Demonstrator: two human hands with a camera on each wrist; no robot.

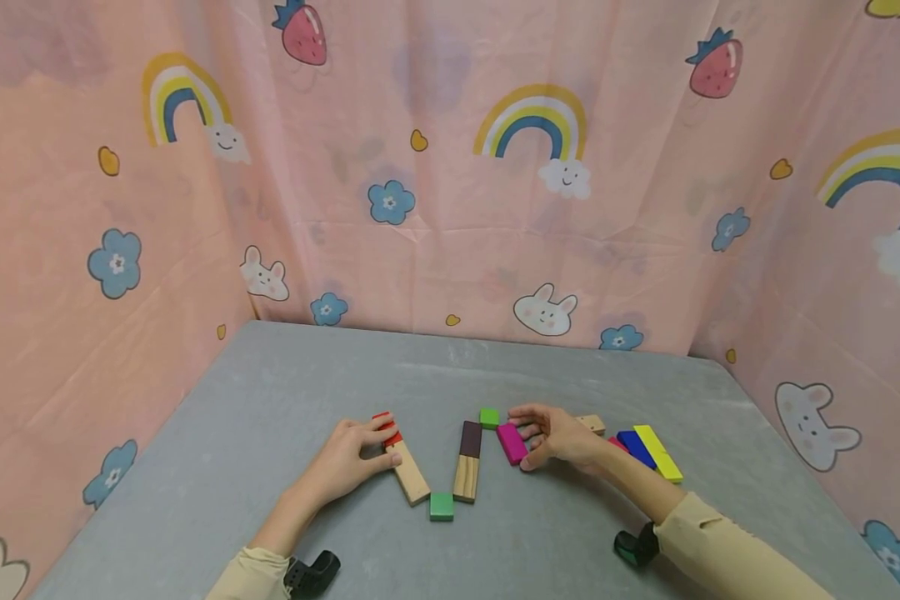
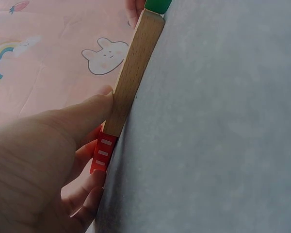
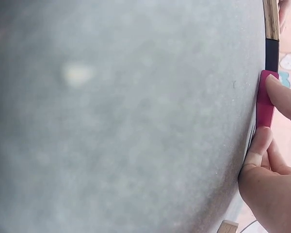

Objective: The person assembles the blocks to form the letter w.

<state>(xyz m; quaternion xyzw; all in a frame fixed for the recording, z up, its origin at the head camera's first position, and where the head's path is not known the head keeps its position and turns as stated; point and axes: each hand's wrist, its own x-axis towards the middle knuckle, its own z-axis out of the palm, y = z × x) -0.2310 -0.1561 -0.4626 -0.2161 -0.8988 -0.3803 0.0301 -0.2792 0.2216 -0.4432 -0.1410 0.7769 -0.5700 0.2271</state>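
In the head view, my left hand [image 1: 345,454] spans a red block [image 1: 387,428] and the plain wooden block [image 1: 407,473] joined end to end with it. Its thumb presses the wooden block's side, and the other fingers bend around the red block, which shows white marks in the left wrist view. My right hand [image 1: 562,437] pinches a magenta block [image 1: 512,444] between thumb and fingers. That block lies flat beside a bright green block [image 1: 489,418]. A dark brown block [image 1: 470,439], a striped wooden block [image 1: 466,478] and a darker green block [image 1: 441,507] continue the zigzag row.
Right of my right hand lie a yellow block [image 1: 657,454], a blue block [image 1: 636,448], a partly hidden red block [image 1: 617,442] and a light wooden piece [image 1: 591,423]. The grey table [image 1: 307,367] meets a pink patterned curtain [image 1: 450,267] at the back and sides.
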